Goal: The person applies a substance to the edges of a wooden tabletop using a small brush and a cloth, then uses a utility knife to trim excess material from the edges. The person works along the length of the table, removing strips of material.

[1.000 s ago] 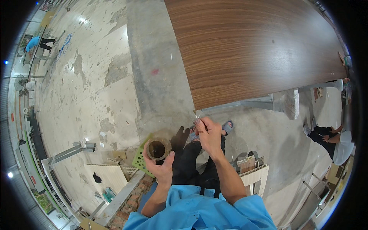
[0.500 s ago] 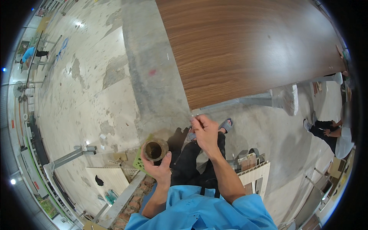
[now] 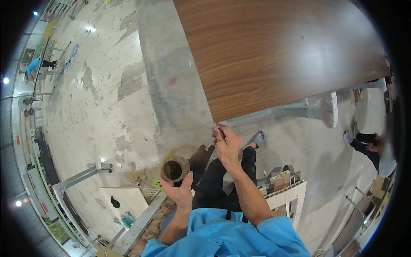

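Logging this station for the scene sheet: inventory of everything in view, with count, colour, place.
Panel: 1, brown wood-grain, upper right
Cup: 1, brownish, dark inside, lower centre
Small item: 1, colour unclear, mostly hidden, by panel's near corner
Perforated basket: 1, green, beside cup
Metal support: 1, grey, under panel
Plastic wrap: 1, clear, on support
Holed board: 1, cream, lower left
Cutout frame: 1, cream, lower right
Floor: 1, pale and grey, throughout
Co-workers: 2, blue top far left, dark trousers right edge
Distant clutter: too small to count
Shirt: 1, blue, bottom
Left hand: 1, bare, around cup
Right hand: 1, bare, pinching small item
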`<state>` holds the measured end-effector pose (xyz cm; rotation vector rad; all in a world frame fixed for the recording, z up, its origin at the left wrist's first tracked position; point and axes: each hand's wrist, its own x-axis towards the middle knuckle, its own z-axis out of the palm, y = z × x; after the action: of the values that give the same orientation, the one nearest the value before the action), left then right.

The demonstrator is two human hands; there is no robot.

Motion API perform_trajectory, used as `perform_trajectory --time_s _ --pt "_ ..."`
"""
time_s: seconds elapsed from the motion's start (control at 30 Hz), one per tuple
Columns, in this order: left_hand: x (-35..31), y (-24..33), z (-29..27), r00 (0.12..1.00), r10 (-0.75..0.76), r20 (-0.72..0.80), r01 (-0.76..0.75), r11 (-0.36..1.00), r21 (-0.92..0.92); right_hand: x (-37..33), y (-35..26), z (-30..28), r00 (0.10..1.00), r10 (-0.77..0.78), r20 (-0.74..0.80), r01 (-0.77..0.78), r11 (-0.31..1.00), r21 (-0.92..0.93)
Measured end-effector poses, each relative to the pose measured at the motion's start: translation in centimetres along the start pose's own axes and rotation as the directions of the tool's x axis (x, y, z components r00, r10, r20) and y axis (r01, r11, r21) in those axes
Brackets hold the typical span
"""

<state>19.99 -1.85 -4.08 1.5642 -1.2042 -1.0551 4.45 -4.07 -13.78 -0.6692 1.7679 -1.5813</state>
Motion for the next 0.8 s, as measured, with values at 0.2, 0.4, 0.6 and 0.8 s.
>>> perform_trajectory --time_s 0.2,0.4,0.6,0.8 --pt "0.0 0.0 -0.3 1.000 -0.008 0.012 0.009 1.000 -0.013 0.0 0.1 -0.1 0.988 -0.151 -0.016 0.151 0.988 0.031" --pt "-0.1 -0.1 -0.1 1.000 -0.009 0.018 0.009 1.000 -0.020 0.0 -1.6 -0.2 0.994 -0.103 0.029 0.106 0.987 -0.118" --pt "-0.1 -0.4 -0.1 1.000 -0.022 -0.004 0.022 0.998 -0.062 -0.2 -2.5 -0.3 0.995 -0.092 0.025 0.094 0.992 -0.085" --pt "-0.6 0.2 0.1 1.000 -0.013 0.003 0.014 0.998 -0.063 -1.8 -2.1 -3.1 0.988 0.032 0.148 -0.002 0.981 -0.194"
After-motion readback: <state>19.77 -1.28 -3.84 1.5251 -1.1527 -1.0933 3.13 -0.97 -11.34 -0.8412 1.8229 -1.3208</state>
